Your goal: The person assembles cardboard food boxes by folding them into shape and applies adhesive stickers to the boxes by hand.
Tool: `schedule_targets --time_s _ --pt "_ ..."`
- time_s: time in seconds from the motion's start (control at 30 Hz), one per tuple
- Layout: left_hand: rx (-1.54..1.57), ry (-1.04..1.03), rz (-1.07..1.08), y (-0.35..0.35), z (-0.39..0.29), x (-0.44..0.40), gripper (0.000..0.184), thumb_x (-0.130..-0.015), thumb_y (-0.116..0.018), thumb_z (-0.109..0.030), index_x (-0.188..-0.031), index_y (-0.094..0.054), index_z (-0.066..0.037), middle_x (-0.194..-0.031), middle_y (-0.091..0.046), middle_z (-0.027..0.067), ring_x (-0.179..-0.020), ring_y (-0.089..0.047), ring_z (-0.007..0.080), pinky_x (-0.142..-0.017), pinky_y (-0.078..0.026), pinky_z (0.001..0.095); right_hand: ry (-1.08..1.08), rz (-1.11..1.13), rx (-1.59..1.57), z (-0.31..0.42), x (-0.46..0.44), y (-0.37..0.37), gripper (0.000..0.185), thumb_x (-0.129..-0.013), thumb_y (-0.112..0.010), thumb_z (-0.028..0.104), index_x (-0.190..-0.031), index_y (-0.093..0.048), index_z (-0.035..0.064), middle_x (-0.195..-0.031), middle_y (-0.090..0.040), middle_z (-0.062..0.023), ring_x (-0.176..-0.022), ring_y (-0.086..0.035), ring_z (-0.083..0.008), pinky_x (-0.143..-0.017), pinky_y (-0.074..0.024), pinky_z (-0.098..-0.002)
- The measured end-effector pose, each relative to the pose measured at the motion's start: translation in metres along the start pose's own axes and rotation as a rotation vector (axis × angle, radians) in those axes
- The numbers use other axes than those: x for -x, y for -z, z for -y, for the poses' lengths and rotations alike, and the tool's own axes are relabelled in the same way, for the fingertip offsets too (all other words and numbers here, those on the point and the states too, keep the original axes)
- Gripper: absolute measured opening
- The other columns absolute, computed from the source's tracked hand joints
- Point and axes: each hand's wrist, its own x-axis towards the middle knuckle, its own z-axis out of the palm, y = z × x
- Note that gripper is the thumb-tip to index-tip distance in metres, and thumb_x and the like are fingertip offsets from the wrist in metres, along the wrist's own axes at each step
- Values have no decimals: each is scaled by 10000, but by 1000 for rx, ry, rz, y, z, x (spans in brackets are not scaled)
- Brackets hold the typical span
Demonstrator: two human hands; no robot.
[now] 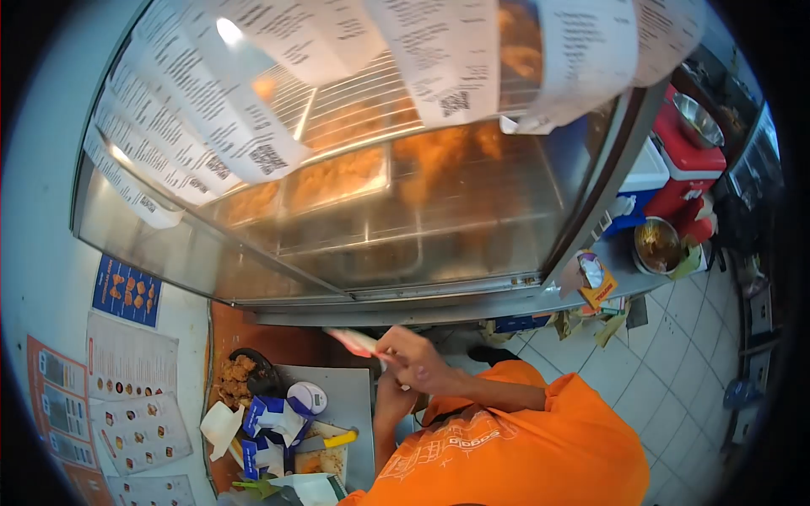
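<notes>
My right hand [418,358] is closed around a thin white and red item [354,342], perhaps a folded packet, which sticks out to the left. Just below it, my left hand [392,400] is closed and touches the right one; what its fingers hold is too small to make out. Both hands are in front of my orange shirt [523,447], to the right of a metal worktop [350,396]. Blue and white boxes [274,422], a round white device [307,397] and a yellow-handled tool [340,438] lie there.
Ahead stands a glass warming cabinet [472,244] with trays of fried food and hanging paper receipts [447,59]. A dark bowl of fried pieces [261,375] is at the left. On the right are a red cooler [688,160], a metal bowl [657,244] and the tiled floor [666,346].
</notes>
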Motion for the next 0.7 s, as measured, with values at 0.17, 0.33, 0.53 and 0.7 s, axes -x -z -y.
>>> schedule_targets --time_s 0.17,0.33,0.53,0.7 --pt "1152 23 87 32 -21 -19 362 -862 -676 -118 -1182 -520 -50 -1045 -630 109 -934 -650 203 -744 -545 324 38 -137 182 0 8 32 236 -736 -684 -34 -955 -637 43 -902 -587 -98 -846 -603 -257 -739 -492 -342" --pt "1047 191 -182 32 -50 -40 389 -950 -559 -334 -1161 -508 -11 -1033 -631 114 -887 -650 175 -708 -545 299 153 31 240 4 19 40 232 -766 -758 53 -980 -669 44 -940 -624 -107 -856 -618 -279 -746 -513 -349" --pt "895 118 -401 11 -36 -37 138 -937 -641 -93 -1014 -633 21 -895 -663 65 -821 -647 114 -712 -546 264 -85 -215 180 19 24 34 138 -841 -716 7 -949 -629 8 -876 -654 -121 -760 -626 -167 -641 -503 -270" --pt "857 0 -808 -22 -36 -12 116 -892 -690 -22 -989 -641 18 -904 -662 53 -801 -647 88 -694 -546 232 -134 -134 293 16 32 19 111 -838 -727 21 -907 -641 3 -807 -597 -68 -706 -530 -123 -657 -432 -235"
